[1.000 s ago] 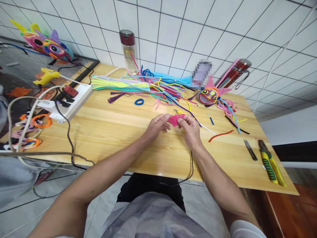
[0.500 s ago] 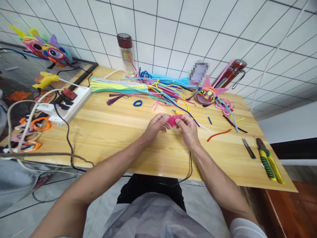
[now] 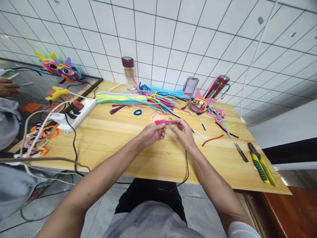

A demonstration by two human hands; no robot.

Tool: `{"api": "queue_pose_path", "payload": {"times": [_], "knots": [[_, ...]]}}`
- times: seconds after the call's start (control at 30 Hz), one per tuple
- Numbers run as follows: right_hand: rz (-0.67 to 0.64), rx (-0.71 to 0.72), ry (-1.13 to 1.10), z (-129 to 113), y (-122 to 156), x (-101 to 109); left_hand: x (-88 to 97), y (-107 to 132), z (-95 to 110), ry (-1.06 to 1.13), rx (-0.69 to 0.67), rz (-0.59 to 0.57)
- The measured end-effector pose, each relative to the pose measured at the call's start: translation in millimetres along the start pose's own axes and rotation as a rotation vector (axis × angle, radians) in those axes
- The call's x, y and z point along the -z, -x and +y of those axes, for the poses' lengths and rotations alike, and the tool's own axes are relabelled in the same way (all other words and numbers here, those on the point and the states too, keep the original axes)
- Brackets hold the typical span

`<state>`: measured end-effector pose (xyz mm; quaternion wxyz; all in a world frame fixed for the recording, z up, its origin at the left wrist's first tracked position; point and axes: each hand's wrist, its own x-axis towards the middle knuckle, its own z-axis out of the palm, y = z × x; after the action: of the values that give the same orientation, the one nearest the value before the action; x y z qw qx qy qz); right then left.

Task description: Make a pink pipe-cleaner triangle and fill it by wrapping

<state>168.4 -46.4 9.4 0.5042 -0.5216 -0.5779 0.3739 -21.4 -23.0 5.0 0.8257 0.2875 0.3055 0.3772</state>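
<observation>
A small pink pipe-cleaner piece (image 3: pixel 162 122) is held just above the wooden table (image 3: pixel 119 138), pinched from both sides. My left hand (image 3: pixel 151 133) grips its left part with curled fingers. My right hand (image 3: pixel 182 131) pinches its right end between thumb and fingertips. Behind my hands lies a heap of coloured pipe cleaners (image 3: pixel 148 99).
A colourful pipe-cleaner mask (image 3: pixel 198 105) lies at the back right, a red pipe cleaner (image 3: pixel 212 139) beside my right hand. Snips (image 3: pixel 241 152) and yellow-green pliers (image 3: pixel 261 164) lie at the right. A power strip (image 3: pixel 74 114), glue gun (image 3: pixel 57 93), bottle (image 3: pixel 129 72) and another person's hand (image 3: pixel 8 87) are at the left.
The camera has tilted up and pulled back. The pink piece, seen broad and flat before, now shows edge-on as a thin strip between my two hands.
</observation>
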Motion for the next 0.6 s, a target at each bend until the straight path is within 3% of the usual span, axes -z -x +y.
{"api": "queue_pose_path", "payload": {"times": [0.17, 0.33, 0.43, 0.6], "knots": [[0.062, -0.075, -0.034, -7.0, -8.2, 17.9, 0.8, -1.8, 13.1, -0.024, -0.018, 0.047], [0.145, -0.015, 0.023, -18.6, -9.7, 39.6, 8.5, -4.5, 36.4, 0.058, -0.081, 0.002], [0.160, 0.004, 0.101, -21.3, -17.3, 52.9, 16.7, -11.9, 46.6, 0.111, -0.083, 0.066], [0.068, -0.044, 0.318, -9.8, -58.8, 63.8, 30.1, -26.9, 35.5, 0.088, -0.106, 0.187]]}}
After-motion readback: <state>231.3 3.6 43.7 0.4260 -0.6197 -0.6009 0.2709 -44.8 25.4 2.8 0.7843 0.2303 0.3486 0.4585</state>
